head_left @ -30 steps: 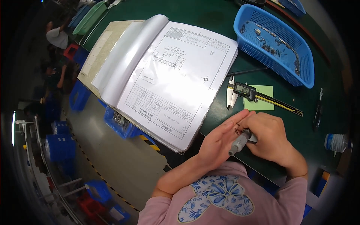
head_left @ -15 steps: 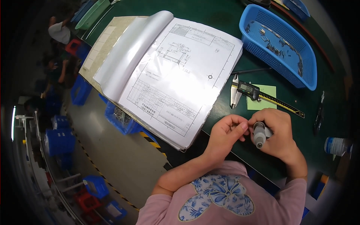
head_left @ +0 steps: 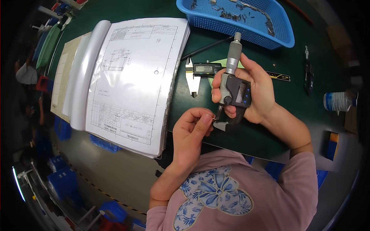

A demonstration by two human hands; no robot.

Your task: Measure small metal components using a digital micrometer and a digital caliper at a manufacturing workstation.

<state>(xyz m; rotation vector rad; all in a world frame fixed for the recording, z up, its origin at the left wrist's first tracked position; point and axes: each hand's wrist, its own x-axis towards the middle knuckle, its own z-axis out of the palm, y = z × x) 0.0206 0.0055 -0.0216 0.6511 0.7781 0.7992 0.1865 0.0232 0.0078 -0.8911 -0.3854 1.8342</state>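
My right hand [head_left: 257, 86] is wrapped round a digital micrometer [head_left: 232, 92], its thimble pointing away from me and its measuring jaws toward me. My left hand [head_left: 192, 131] is closed in a pinch, thumb against forefinger, right beside the jaws. A small thin metal part [head_left: 214, 119] shows at the fingertips, by the gap between spindle and anvil; most of it is hidden by the fingers. Behind the micrometer a digital caliper [head_left: 204, 69] lies on the green table, partly over a light green paper note [head_left: 222, 62], which the right hand partly covers.
An open binder with a technical drawing [head_left: 131, 84] lies to the left. At the back stands a blue perforated basket [head_left: 246, 32] with many small metal pieces, a black rod [head_left: 206, 48] beside it. A pen [head_left: 307, 73] and a plastic bottle [head_left: 337, 101] are to the right.
The micrometer has turned from end-on to side-on, with its thimble now pointing away. My left hand has come to its jaws. The whole view has shifted, moving the binder and basket leftward.
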